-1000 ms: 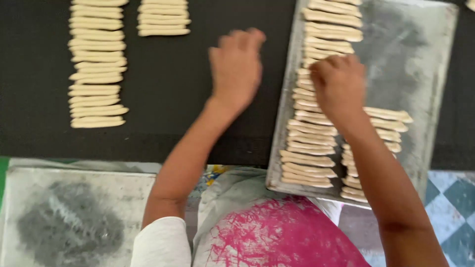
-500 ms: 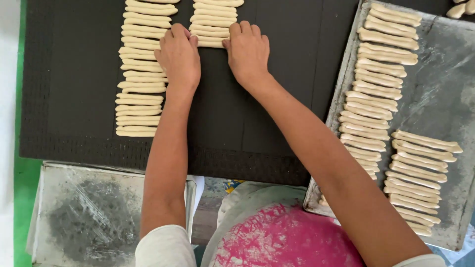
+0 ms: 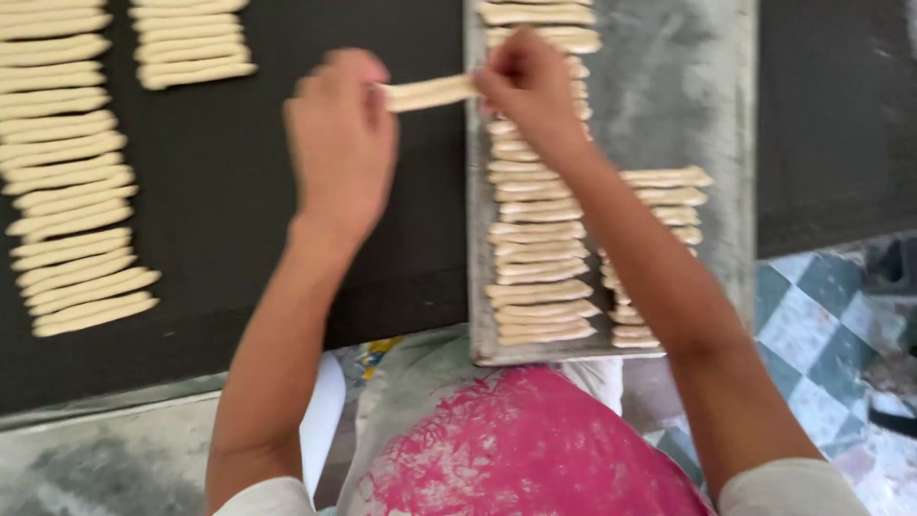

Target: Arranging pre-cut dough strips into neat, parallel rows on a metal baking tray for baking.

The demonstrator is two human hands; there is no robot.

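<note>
Dough strip [image 3: 430, 93] is in transit, held at both ends just above the boundary between the black mat [image 3: 287, 248] and the metal tray [image 3: 669, 86]. Far left on the mat: two columns of laid dough strips [image 3: 81, 182], parallel and touching. Left hand [image 3: 339, 148] is closed on the strip's left end, fingers curled, back of hand up. Right hand [image 3: 530, 91] pinches the right end, over the tray's stacked strips [image 3: 540, 239]. Step looks like a transfer, mid-carry. Next move likely calls for keeping it level and taut so it doesn't sag or stretch. Strip itself: pale beige, slim, straight, slightly flattened, soft-looking; motion blur hides the surface detail.
</note>
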